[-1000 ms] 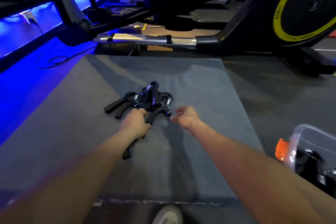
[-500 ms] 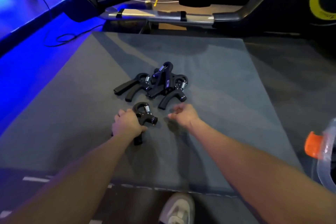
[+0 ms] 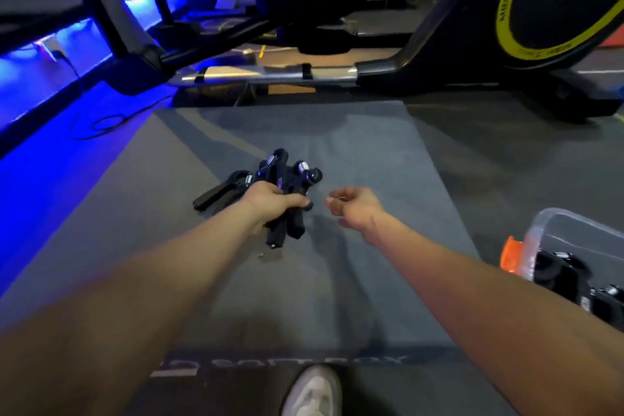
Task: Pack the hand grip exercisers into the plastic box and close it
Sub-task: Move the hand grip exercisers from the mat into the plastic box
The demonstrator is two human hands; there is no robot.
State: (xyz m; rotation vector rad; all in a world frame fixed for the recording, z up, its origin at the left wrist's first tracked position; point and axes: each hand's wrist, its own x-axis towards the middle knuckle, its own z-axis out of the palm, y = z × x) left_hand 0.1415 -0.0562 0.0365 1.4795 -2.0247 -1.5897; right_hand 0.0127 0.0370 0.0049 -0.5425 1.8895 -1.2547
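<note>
A pile of black hand grip exercisers [image 3: 287, 172] with metal springs lies in the middle of a grey mat [image 3: 371, 152]. My left hand [image 3: 273, 204] is shut on the handles of exercisers [image 3: 287, 228] at the near side of the pile. One more exerciser [image 3: 219, 192] sticks out to the left. My right hand [image 3: 354, 208] hovers just right of the pile, fingers loosely curled and holding nothing. The clear plastic box [image 3: 574, 230] with an orange latch [image 3: 510, 255] stands at the right edge, with black exercisers [image 3: 557, 275] inside.
An exercise machine with a silver rail [image 3: 270, 74] and a black-and-yellow flywheel [image 3: 553, 0] stands beyond the mat's far edge. A blue-lit floor strip and a cable [image 3: 101, 125] lie at left. My shoe [image 3: 312, 392] shows at the mat's near edge.
My left hand, which had pulled one exerciser toward me, has gone back to the pile and closed on more handles. My right hand shifted slightly right. The box has come further into view.
</note>
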